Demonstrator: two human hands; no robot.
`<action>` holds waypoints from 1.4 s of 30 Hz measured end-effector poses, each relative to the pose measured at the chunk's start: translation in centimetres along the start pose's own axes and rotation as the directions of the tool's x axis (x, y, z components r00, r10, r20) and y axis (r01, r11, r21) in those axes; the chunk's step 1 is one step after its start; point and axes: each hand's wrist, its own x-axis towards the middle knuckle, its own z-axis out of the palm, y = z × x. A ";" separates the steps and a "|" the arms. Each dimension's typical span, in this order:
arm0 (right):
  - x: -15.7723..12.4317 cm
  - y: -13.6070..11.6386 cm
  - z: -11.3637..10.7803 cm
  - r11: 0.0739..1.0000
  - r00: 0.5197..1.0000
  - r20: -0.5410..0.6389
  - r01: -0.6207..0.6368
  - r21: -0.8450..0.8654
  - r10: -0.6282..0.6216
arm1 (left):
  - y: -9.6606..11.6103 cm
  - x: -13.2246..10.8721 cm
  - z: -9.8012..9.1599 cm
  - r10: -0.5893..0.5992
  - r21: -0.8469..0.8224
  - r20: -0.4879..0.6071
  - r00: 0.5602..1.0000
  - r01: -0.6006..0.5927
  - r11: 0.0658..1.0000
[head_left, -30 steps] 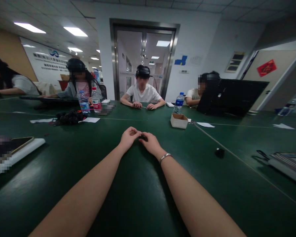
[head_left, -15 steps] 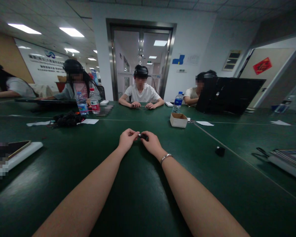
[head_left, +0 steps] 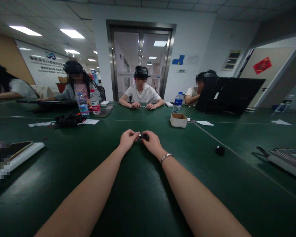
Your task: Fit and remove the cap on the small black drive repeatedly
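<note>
Over the green table point(head_left: 71, 184), my two hands meet in front of me, close to its surface. My right hand point(head_left: 151, 142) is closed around a small black object with a shiny metal end point(head_left: 144, 136); its exact kind is too small to tell. The thumb and fingers of my left hand point(head_left: 128, 140) are pinched together at the metal end of that object. Fingers cover part of it. Off to the right, a small black piece point(head_left: 220, 151) lies on the table by itself.
A small open box point(head_left: 178, 121) and a water bottle point(head_left: 178, 102) stand ahead to the right. Two bottles point(head_left: 82, 104) and a black tangled bundle point(head_left: 68, 119) are ahead left. A phone point(head_left: 17, 149) lies at left; a monitor point(head_left: 232, 95) stands far right. Several people sit around.
My hands keep nearly the same place and the same grip on the black object. The whole view has shifted very slightly.
</note>
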 end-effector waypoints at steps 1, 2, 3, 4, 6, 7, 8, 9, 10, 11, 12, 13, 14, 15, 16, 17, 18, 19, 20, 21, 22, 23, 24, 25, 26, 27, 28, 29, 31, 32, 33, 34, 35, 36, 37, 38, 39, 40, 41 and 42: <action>0.0 0.0 0.0 1.000 1.000 -0.005 0.009 0.003 -0.009 | 0.0 0.0 0.0 -0.005 0.002 0.002 1.000 0.005 1.000; 0.0 -0.1 0.0 1.000 1.000 -0.010 0.020 0.006 -0.020 | -0.1 0.1 -0.1 -0.012 0.003 0.004 1.000 0.012 1.000; 0.0 -0.1 0.0 1.000 0.999 -0.014 0.031 0.007 -0.031 | -0.1 0.1 -0.1 -0.019 0.006 0.003 1.000 0.018 1.000; 0.0 -0.2 -0.1 0.999 0.999 -0.018 0.041 0.007 -0.041 | 0.0 0.2 -0.1 -0.024 0.012 0.000 1.000 0.024 1.000; 0.0 -0.4 -0.2 0.998 0.998 -0.022 0.057 0.002 -0.056 | 0.1 0.2 -0.1 -0.030 0.036 -0.008 1.000 0.030 0.999; 0.0 -0.6 -0.3 0.998 0.998 -0.024 0.062 -0.001 -0.062 | 0.1 0.1 -0.1 -0.029 0.050 -0.011 1.000 0.030 0.998; -0.1 -0.7 -0.4 0.998 0.998 -0.026 0.065 -0.006 -0.065 | 0.2 0.0 0.0 -0.027 0.063 -0.016 1.000 0.028 0.998; -0.1 -0.9 -0.4 0.998 0.997 -0.029 0.068 -0.011 -0.068 | 0.3 0.0 0.0 -0.021 0.076 -0.025 0.999 0.023 0.997; -0.1 -1.0 -0.5 0.997 0.997 -0.032 0.070 -0.017 -0.070 | 0.4 -0.1 0.0 -0.012 0.088 -0.031 0.999 0.014 0.996; -0.2 -1.0 -0.5 0.997 0.997 -0.034 0.072 -0.023 -0.073 | 0.5 -0.2 0.0 0.003 0.103 -0.038 0.999 0.001 0.995; -0.2 -1.1 -0.5 0.997 0.996 -0.038 0.075 -0.027 -0.076 | 0.6 -0.3 0.1 0.022 0.124 -0.046 0.999 -0.016 0.992; -0.2 -1.1 -0.4 0.996 0.996 -0.042 0.079 -0.030 -0.081 | 0.6 -0.4 0.1 0.044 0.149 -0.055 0.998 -0.036 0.988; -0.1 -1.1 -0.4 0.996 0.995 -0.047 0.083 -0.030 -0.085 | 0.6 -0.4 0.1 0.068 0.177 -0.059 0.996 -0.056 0.983; -0.1 -1.0 -0.4 0.996 0.995 -0.052 0.088 -0.029 -0.089 | 0.6 -0.5 0.0 0.089 0.202 -0.060 0.994 -0.075 0.976; -0.1 -1.0 -0.3 0.995 0.994 -0.057 0.092 -0.026 -0.093 | 0.6 -0.5 0.0 0.104 0.223 -0.058 0.993 -0.089 0.971; -0.1 -0.9 -0.3 0.995 0.993 -0.061 0.095 -0.024 -0.097 | 0.5 -0.4 0.0 0.112 0.236 -0.054 0.992 -0.096 0.967; -0.1 -0.9 -0.3 0.995 0.993 -0.063 0.099 -0.022 -0.100 | 0.5 -0.4 0.0 0.112 0.238 -0.047 0.993 -0.097 0.966; -0.1 -0.9 -0.2 0.995 0.993 -0.064 0.102 -0.021 -0.103 | 0.4 -0.4 0.0 0.103 0.233 -0.038 0.994 -0.092 0.968; -0.1 -0.9 -0.2 0.994 0.992 -0.065 0.105 -0.021 -0.106 | 0.4 -0.3 0.0 0.090 0.225 -0.031 0.995 -0.081 0.971; -0.1 -0.9 -0.2 0.994 0.992 -0.067 0.107 -0.020 -0.108 | 0.4 -0.3 -0.1 0.076 0.216 -0.026 0.997 -0.068 0.974; -0.1 -0.9 -0.3 0.994 0.992 -0.067 0.109 -0.019 -0.111 | 0.4 -0.3 -0.1 0.064 0.212 -0.021 0.998 -0.058 0.976; -0.1 -0.9 -0.3 0.994 0.991 -0.068 0.112 -0.017 -0.113 | 0.4 -0.3 -0.1 0.054 0.211 -0.018 0.998 -0.049 0.976; -0.1 -0.9 -0.3 0.993 0.991 -0.067 0.115 -0.014 -0.116 | 0.5 -0.3 -0.1 0.049 0.213 -0.016 0.999 -0.045 0.976; -0.1 -0.8 -0.3 0.993 0.991 -0.066 0.118 -0.009 -0.118 | 0.5 -0.3 -0.1 0.047 0.218 -0.012 0.999 -0.043 0.975; -0.1 -0.8 -0.2 0.993 0.991 -0.065 0.121 -0.005 -0.121 | 0.6 -0.3 -0.1 0.046 0.222 -0.008 0.999 -0.043 0.974; -0.1 -0.8 -0.2 0.993 0.990 -0.065 0.122 -0.003 -0.122 | 0.6 -0.4 -0.1 0.043 0.225 -0.006 0.999 -0.041 0.974; -0.1 -0.8 -0.2 0.992 0.990 -0.065 0.123 -0.001 -0.123 | 0.7 -0.4 -0.1 0.040 0.226 -0.006 0.999 -0.037 0.973; -0.1 -0.8 -0.2 0.992 0.990 -0.066 0.124 0.000 -0.124 | 0.7 -0.4 -0.1 0.036 0.227 -0.007 0.999 -0.033 0.973; -0.1 -0.8 -0.1 0.992 0.990 -0.066 0.128 0.002 -0.127 | 0.8 -0.4 -0.1 0.026 0.219 -0.007 1.000 -0.023 0.975; -0.1 -0.8 -0.1 0.992 0.989 -0.066 0.129 0.003 -0.129 | 0.9 -0.5 -0.1 0.019 0.212 -0.003 1.000 -0.017 0.977; -0.1 -0.8 -0.1 0.992 0.989 -0.067 0.130 0.004 -0.129 | 1.0 -0.5 -0.1 0.011 0.204 0.004 1.000 -0.011 0.979; -0.1 -0.8 -0.1 0.992 0.989 -0.068 0.130 0.004 -0.129 | 1.0 -0.5 0.0 0.004 0.193 0.009 1.000 -0.006 0.981; -0.1 -0.8 -0.1 0.992 0.989 -0.068 0.129 0.005 -0.129 | 1.0 -0.5 0.0 -0.001 0.182 0.012 1.000 -0.001 0.983; -0.1 -0.8 -0.1 0.992 0.989 -0.068 0.129 0.007 -0.128 | 1.0 -0.5 0.1 -0.003 0.170 0.013 1.000 0.001 0.985; -0.1 -0.7 -0.1 0.992 0.990 -0.069 0.128 0.012 -0.127 | 1.0 -0.5 0.2 0.003 0.156 0.011 1.000 -0.004 0.988; -0.1 -0.6 -0.1 0.992 0.990 -0.071 0.125 0.017 -0.124 | 0.9 -0.5 0.2 0.020 0.136 0.010 1.000 -0.021 0.990; 0.0 -0.4 0.0 0.992 0.990 -0.076 0.120 0.024 -0.118 | 0.8 -0.4 0.2 0.050 0.113 0.014 0.999 -0.051 0.992; 0.0 -0.3 0.0 0.993 0.991 -0.080 0.114 0.030 -0.111 | 0.7 -0.3 0.3 0.090 0.091 0.024 0.996 -0.092 0.992; 0.0 -0.1 0.0 0.994 0.991 -0.084 0.107 0.035 -0.104 | 0.5 -0.2 0.3 0.133 0.074 0.033 0.991 -0.135 0.988; 0.0 0.0 0.0 0.994 0.991 -0.085 0.102 0.039 -0.099 | 0.3 -0.1 0.3 0.169 0.068 0.039 0.985 -0.171 0.983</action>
